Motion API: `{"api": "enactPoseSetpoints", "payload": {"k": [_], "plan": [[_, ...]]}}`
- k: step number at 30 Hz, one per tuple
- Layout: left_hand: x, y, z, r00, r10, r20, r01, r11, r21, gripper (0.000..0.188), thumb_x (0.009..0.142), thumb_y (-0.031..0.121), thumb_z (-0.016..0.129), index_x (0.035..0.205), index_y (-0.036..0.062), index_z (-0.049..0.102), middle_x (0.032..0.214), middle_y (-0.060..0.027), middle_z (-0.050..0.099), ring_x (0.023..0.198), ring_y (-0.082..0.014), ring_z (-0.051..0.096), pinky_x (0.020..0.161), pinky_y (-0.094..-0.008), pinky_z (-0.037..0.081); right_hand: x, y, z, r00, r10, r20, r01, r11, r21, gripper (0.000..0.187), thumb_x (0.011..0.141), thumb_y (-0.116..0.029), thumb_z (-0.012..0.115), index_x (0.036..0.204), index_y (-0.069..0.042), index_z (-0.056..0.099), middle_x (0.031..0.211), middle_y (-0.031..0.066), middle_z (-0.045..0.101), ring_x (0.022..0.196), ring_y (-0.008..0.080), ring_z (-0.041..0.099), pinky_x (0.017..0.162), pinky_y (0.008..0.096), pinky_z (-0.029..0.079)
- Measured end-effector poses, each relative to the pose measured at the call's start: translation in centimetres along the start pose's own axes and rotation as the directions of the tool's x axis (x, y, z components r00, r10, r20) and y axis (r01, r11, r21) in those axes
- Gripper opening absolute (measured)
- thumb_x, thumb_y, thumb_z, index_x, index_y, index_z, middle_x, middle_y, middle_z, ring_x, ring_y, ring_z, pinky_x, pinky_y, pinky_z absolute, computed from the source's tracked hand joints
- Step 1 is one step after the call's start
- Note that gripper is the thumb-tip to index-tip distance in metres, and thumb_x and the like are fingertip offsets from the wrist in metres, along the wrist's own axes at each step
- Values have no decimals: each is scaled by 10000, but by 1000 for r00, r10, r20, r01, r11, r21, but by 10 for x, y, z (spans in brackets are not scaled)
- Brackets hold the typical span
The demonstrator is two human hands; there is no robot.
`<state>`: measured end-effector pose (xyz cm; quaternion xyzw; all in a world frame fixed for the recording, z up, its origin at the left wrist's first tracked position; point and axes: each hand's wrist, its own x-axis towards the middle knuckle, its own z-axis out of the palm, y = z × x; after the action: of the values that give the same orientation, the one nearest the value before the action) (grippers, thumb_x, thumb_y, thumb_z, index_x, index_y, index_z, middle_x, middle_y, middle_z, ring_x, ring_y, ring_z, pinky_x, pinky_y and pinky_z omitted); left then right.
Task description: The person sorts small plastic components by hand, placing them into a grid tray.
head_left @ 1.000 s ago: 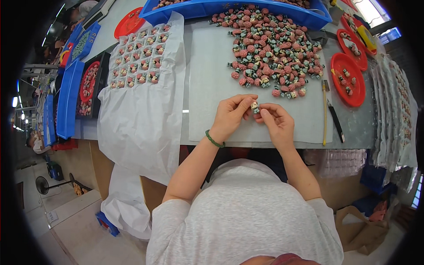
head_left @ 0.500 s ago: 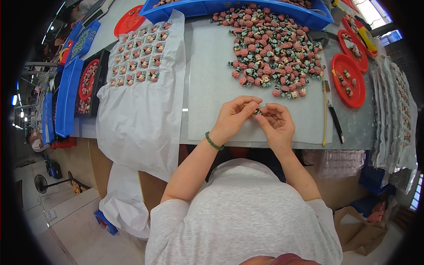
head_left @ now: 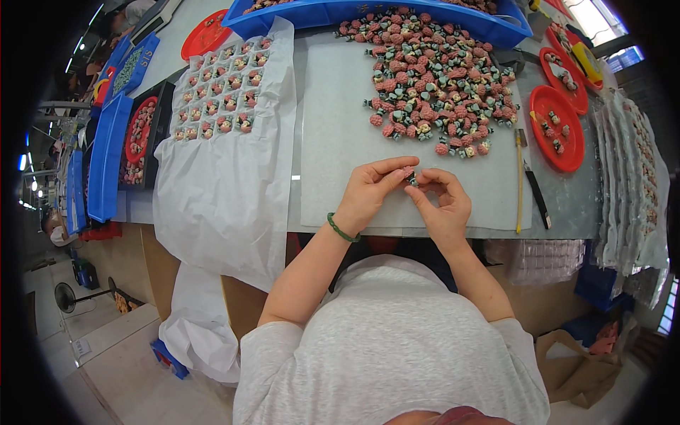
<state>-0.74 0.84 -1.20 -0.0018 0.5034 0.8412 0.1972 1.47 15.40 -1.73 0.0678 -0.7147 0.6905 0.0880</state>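
A small painted figurine [head_left: 411,177] with a pink knobbly head and a dark body is held over the white sheet [head_left: 333,149]. My left hand [head_left: 370,190] pinches its pink top between thumb and forefinger. At its lower end, the thumb and curled fingers of my right hand [head_left: 446,205] close on it; the fingertips hide part of it. Just beyond my hands, a loose pile of similar figurines [head_left: 432,85] covers the far part of the sheet. To the left, a compartment tray [head_left: 219,88] with figurines in its cells lies on white wrapping paper [head_left: 219,184].
A long blue bin [head_left: 304,15] borders the pile at the back. On the right are a yellow stick [head_left: 520,191], a black-handled tool [head_left: 537,195], a red plate [head_left: 577,145] with a few figurines, and stacked plastic-wrapped trays [head_left: 630,191]. A blue bin [head_left: 108,159] stands at left.
The figurine has been turned between my fingers, and its pink top now shows. My right fingers have shifted slightly. The pile and the tray look the same.
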Motion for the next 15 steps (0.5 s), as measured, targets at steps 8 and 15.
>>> {"api": "enactPoseSetpoints", "payload": {"k": [8,15], "plan": [[-3,0,3,997,66,-42,-65,997,42,242,870,85,519,1085,-12,572,966,-56,604,833,-92,541,755,-221,449,0,1,0,998,55,15,-56,994,98,196,773,-6,632,956,24,570,890,72,583,784,123,568,680,230,480],[-4,-2,1,995,74,-62,-72,997,36,252,880,163,525,1051,-12,585,825,-21,585,696,-70,500,629,-204,415,5,-10,-2,925,341,169,-379,864,331,175,825,-39,583,971,55,571,905,104,600,780,133,587,688,234,491]]}}
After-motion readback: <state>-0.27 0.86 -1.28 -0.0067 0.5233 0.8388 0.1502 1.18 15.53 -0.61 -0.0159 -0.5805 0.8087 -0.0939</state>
